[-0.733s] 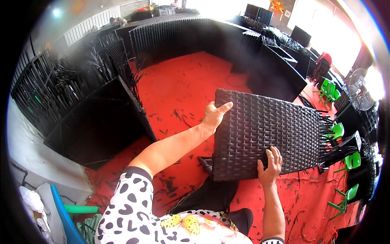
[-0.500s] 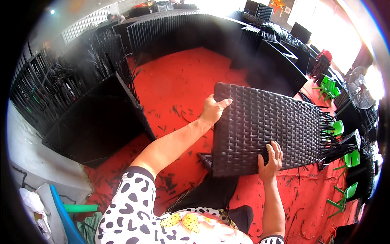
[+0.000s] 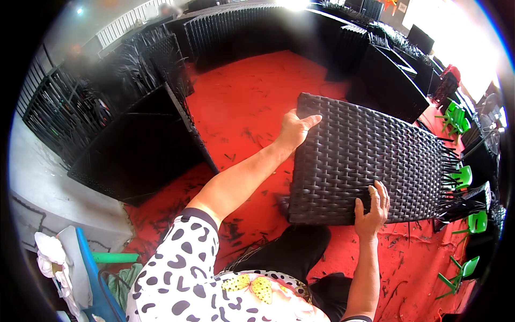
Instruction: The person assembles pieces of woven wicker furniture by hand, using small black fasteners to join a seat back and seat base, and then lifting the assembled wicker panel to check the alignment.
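Hands grip a black woven panel (image 3: 370, 161): left hand (image 3: 295, 129) at top corner, right hand (image 3: 371, 209) at bottom edge.

The woven panel (image 3: 370, 161) is black all over, with a tight basket-weave pattern, and the loose strands (image 3: 456, 177) sticking out of its right edge are black too. The floor (image 3: 252, 91) is bright red, littered with little dark scraps. The sleeve (image 3: 177, 268) is white with black blotchy spots, kinda cow print, and there's a yellow butterfly (image 3: 252, 285) on the front of the top. The clamps (image 3: 462, 177) off to the right are bright green. The chair (image 3: 88, 279) at lower left is blue, and the other panels (image 3: 134, 155) leaning around are black as well.
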The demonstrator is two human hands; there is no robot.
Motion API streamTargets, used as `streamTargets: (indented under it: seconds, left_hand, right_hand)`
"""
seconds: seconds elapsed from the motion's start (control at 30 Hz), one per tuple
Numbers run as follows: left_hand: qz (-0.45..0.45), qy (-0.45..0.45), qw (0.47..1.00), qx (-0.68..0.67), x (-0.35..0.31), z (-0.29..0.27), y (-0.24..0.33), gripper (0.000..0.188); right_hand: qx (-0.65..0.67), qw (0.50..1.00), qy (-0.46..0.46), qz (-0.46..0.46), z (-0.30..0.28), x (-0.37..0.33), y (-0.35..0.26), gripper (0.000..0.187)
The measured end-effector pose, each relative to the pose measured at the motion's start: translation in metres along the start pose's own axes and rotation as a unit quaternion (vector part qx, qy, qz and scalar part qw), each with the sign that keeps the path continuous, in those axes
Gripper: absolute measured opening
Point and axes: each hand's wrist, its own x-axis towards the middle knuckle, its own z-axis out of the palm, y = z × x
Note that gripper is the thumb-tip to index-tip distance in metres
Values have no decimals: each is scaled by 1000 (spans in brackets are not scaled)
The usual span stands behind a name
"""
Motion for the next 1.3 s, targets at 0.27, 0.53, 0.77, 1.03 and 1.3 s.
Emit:
streamTargets:
  seconds: [0.27,0.53,0.77,1.03,1.3]
  left_hand:
    - [15,9,999,51,-2,-2,-4,27]
    - [50,5,997,64,-3,2,-2,21]
    - [18,22,993,112,-3,0,0,24]
    - [56,4,988,141,-21,-21,10,21]
    - [260,30,776,574,-22,-104,11,28]
  right_hand:
    - [112,993,28,7,-4,-8,7,40]
    - [198,933,182,239,-45,-94,93,30]
    - [312,735,265,541,-85,-201,233,43]
    - [373,691,258,563,-92,-231,314,64]
    - [475,739,226,421,-121,-193,327,44]
